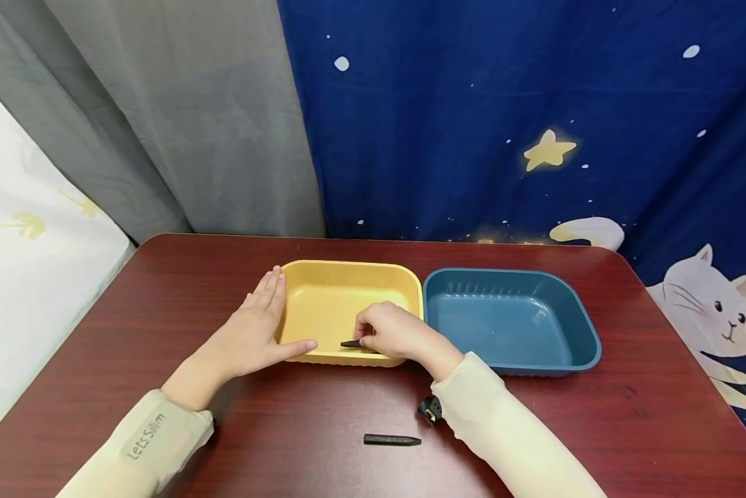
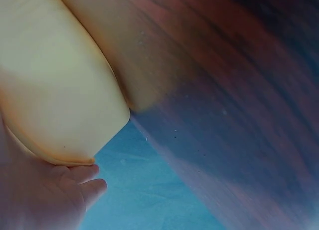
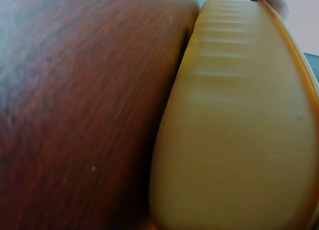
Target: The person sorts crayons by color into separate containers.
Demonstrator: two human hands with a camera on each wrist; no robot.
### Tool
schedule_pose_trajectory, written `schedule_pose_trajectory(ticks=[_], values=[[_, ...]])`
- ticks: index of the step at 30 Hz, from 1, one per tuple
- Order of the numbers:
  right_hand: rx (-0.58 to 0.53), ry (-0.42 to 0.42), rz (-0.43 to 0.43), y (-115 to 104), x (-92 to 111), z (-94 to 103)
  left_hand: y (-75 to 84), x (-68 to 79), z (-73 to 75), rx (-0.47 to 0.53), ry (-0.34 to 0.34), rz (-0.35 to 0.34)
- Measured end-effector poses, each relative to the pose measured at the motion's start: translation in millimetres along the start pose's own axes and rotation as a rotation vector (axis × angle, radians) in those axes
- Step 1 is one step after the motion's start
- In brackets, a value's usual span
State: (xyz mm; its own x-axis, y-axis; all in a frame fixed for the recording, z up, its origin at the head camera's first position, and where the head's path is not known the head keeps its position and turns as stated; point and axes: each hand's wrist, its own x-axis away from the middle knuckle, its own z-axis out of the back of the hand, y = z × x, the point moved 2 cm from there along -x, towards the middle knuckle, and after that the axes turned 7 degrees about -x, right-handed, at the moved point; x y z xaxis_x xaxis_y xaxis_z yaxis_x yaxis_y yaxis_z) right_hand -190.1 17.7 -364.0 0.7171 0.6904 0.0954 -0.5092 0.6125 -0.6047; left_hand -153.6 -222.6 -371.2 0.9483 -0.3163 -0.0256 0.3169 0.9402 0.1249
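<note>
My left hand (image 1: 257, 332) rests against the left end of a yellow plastic tray (image 1: 351, 266), fingers straight along its wall and thumb over the front rim. In the left wrist view, the left hand (image 2: 45, 195) shows beside the tray's pale outer wall (image 2: 60, 80). Reaching over the front rim, my right hand (image 1: 398, 330) pinches a slim black crayon-like stick (image 1: 350, 344) inside the tray. Its far part is hidden by the fingers. A second black stick (image 1: 392, 440), tapered at one end, lies on the table in front. The right wrist view shows the tray's ribbed outer wall (image 3: 224, 115).
A blue tray (image 1: 510, 370) stands directly to the right of the yellow one. Both sit on a dark red wooden table (image 1: 647, 415). A small black device (image 1: 430, 409) shows at the right sleeve's cuff. Grey and blue curtains (image 1: 423, 124) hang behind the table.
</note>
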Motion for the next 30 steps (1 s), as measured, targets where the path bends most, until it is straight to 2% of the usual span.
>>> schedule_pose_trajectory(ticks=[7,12,22,30], values=[[0.013,0.003,-0.03,1,0,-0.5,0.7,0.0,0.2,-0.001,0.005,0.002],[-0.004,0.061,-0.013,-1,4,1.4,0.4,-0.3,1.1,0.006,0.004,0.003],[-0.162,0.181,0.025,-12,29,14.4,-0.5,-0.5,1.4,0.02,-0.004,0.002],[-0.294,0.352,0.036,-3,57,27.8,-0.5,-1.1,0.7,-0.004,-0.002,-0.007]])
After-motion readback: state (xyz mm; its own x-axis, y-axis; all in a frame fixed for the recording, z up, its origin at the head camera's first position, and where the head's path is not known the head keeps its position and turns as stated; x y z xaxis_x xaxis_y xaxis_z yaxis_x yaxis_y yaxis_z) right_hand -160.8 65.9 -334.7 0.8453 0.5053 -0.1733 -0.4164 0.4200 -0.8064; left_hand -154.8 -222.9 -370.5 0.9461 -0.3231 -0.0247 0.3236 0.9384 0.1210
